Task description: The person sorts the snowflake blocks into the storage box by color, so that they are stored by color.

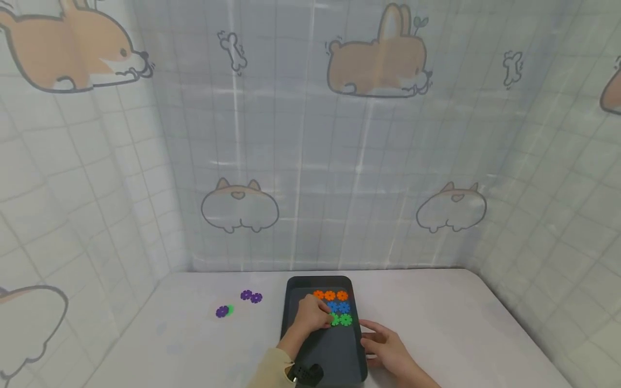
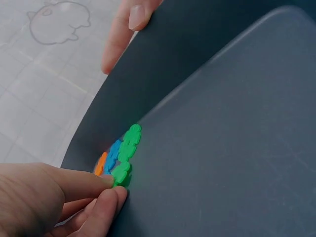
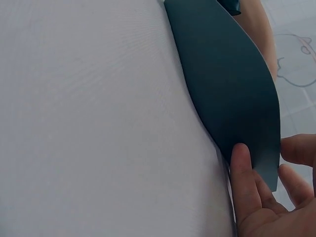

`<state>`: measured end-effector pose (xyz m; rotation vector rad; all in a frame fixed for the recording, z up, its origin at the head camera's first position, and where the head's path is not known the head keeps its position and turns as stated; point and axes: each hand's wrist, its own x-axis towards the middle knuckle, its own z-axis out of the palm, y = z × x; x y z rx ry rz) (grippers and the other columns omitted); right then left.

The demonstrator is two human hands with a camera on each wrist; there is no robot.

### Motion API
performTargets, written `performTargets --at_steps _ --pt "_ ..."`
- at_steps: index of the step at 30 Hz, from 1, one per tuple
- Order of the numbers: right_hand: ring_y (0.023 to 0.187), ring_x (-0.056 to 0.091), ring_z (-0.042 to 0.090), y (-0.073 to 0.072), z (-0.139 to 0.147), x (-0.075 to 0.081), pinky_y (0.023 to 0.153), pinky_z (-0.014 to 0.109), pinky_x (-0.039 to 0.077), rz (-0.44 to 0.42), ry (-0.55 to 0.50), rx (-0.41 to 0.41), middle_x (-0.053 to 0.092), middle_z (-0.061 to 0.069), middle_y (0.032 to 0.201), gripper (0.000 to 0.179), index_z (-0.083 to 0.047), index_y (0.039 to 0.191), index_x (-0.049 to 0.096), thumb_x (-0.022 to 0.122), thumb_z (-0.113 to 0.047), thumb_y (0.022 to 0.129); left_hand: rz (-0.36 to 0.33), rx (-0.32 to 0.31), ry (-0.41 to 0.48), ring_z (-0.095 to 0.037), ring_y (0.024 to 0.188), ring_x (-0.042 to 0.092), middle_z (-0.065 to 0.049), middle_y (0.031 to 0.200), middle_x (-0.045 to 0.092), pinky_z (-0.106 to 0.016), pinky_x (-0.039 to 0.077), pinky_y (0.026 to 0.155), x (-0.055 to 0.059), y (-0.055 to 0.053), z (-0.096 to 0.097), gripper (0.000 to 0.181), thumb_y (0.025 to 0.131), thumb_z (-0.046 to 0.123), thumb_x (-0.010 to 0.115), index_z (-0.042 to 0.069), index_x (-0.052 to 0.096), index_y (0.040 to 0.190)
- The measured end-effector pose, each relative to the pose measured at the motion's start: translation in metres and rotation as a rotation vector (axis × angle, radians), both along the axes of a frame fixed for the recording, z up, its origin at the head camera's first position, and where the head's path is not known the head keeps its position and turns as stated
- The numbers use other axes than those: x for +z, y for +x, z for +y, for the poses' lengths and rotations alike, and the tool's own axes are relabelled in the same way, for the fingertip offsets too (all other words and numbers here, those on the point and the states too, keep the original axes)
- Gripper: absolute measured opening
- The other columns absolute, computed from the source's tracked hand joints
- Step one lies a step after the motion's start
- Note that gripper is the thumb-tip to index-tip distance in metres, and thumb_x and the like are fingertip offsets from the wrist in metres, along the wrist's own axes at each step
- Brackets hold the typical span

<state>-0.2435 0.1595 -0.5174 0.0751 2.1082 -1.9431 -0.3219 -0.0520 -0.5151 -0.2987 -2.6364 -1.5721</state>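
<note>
A dark grey rectangular tray lies on the white table. My left hand reaches over it and pinches a green flower-shaped plastic piece between thumb and index finger, close over the tray floor. Beside that is another green flower piece. Behind them sit blue flower pieces, partly hidden by the hand, and a row of three orange flower pieces. At the tray's right side, my right hand rests its extended fingers against the outer wall and rim.
Left of the tray, two purple flower pieces lie together on the table. Nearer, another purple piece overlaps a green piece. Curtains printed with cartoon dogs hang behind and on both sides.
</note>
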Motion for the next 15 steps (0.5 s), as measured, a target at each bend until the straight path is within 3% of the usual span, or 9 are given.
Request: performTargets --at_steps 15 --pt "0.09 0.066 0.024 0.0014 0.0039 -0.0029 0.076 0.043 0.057 0.051 -0.029 0.045 0.064 0.014 0.111 0.053 0.003 0.142 0.042 0.061 -0.014 0.096 -0.011 0.057 -0.042 -0.014 0.048 0.061 -0.005 0.067 0.062 -0.029 0.054 0.047 0.0012 0.003 0.0039 0.011 0.068 -0.005 0.08 0.001 0.072 0.071"
